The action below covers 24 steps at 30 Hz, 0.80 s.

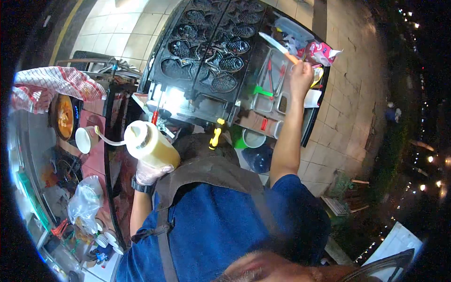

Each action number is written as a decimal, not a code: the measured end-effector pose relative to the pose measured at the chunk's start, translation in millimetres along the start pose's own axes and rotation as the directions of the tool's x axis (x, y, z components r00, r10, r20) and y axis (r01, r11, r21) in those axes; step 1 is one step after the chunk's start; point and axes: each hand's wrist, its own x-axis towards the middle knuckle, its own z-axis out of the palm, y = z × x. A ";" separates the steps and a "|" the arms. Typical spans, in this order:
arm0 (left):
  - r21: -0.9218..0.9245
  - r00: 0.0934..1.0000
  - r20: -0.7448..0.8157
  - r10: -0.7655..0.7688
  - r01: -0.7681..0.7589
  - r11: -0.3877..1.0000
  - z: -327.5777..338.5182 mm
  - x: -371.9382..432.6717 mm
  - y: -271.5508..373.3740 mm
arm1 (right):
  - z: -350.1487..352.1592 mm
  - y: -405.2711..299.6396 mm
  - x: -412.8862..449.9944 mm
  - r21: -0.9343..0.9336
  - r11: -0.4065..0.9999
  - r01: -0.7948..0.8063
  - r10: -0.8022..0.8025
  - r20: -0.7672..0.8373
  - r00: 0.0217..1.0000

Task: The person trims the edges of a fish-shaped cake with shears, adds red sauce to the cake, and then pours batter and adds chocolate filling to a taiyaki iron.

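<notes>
My left hand (150,172), in a clear plastic glove, grips a squeeze bottle (161,152) of pale yellow liquid. The bottle tilts, and its bent spout points left towards a white cup (84,140). My right hand (302,74) is bare and holds a knife (277,44) by its orange handle, above the right side shelf. The blade points up and to the left. Between and beyond my hands lies a dark fish-shaped waffle iron (200,67); its visible moulds show bare, shiny metal. A yellow and black handle (216,134) sticks out at its near edge.
The right shelf holds a clear tray (263,102) with red-handled tools, a green-edged scraper (263,91) and a pink packet (321,53). A left counter carries a pan of orange food (65,117), a checked cloth (67,83) and a plastic bag (86,201). A white tub (253,138) stands below.
</notes>
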 end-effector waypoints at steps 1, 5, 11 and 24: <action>-0.005 1.000 -0.003 -0.006 0.005 1.000 -3.0 1.3 -6.2 | 0.2 -21.3 -2.6 -0.003 1.000 0.000 0.000 0.007 1.000; 0.113 0.997 0.073 0.026 -0.034 0.993 -8.0 10.9 -13.6 | 15.1 -65.0 -11.5 0.600 0.741 -0.301 0.052 0.396 0.917; 0.002 0.998 0.063 -0.014 0.013 1.000 -4.4 14.3 -0.4 | 41.1 -53.0 1.7 0.318 0.918 -0.237 0.102 0.386 0.917; 0.069 0.998 0.057 0.009 -0.013 0.998 -15.5 23.9 -4.9 | 65.0 -27.6 -6.7 0.587 0.678 -0.442 0.273 0.357 0.893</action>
